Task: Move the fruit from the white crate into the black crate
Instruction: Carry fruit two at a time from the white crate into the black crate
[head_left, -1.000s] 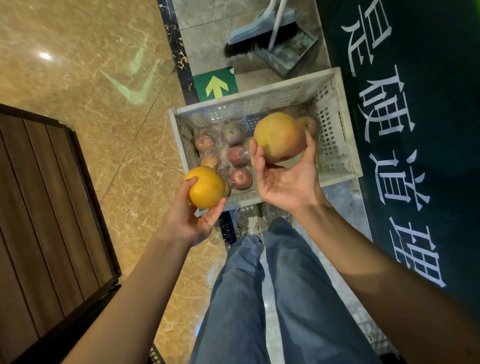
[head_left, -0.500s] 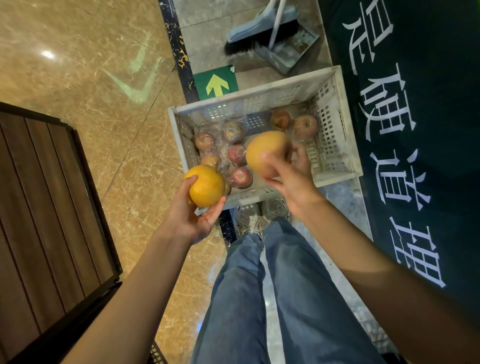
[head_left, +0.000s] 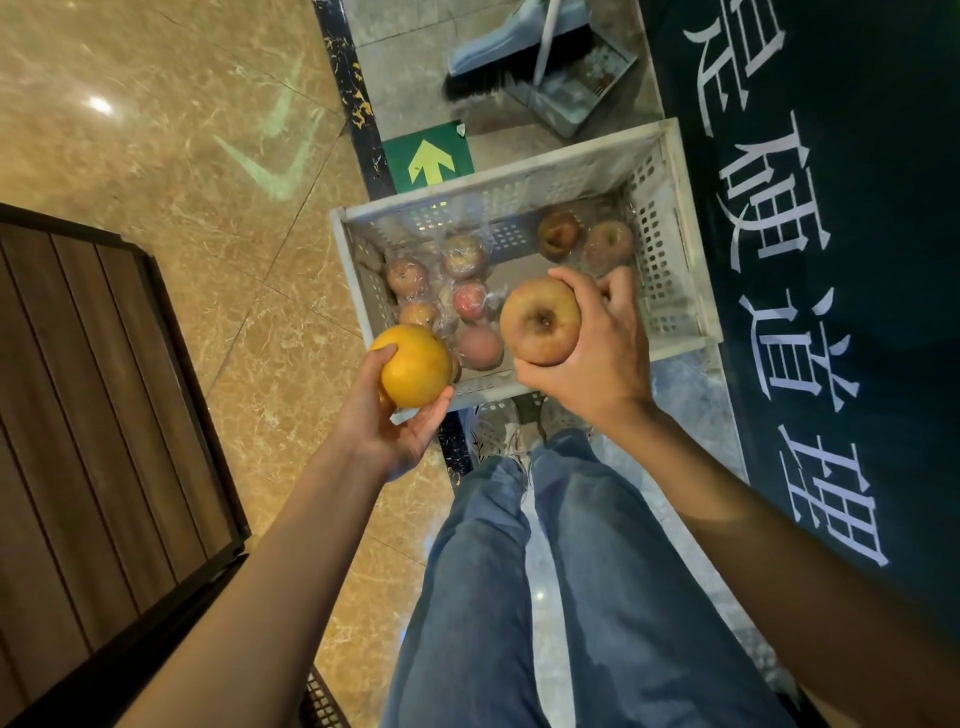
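The white crate sits on the floor ahead of my feet. It holds several reddish apples, some wrapped in clear film. My left hand grips a round orange fruit over the crate's near left corner. My right hand holds a large yellow-red apple above the crate's near edge, its dimpled end turned up toward me. A corner of a black crate shows at the bottom edge, by my left leg.
A dark wooden slatted top lies at the left. A dark mat with white characters runs along the right. Behind the crate stand a broom with dustpan and a green arrow floor sign. My jeans-clad legs fill the bottom centre.
My right hand has turned over and come toward me with the large apple, from palm-up above the crate's middle to gripping it from the right at the near edge. The left hand has barely moved.
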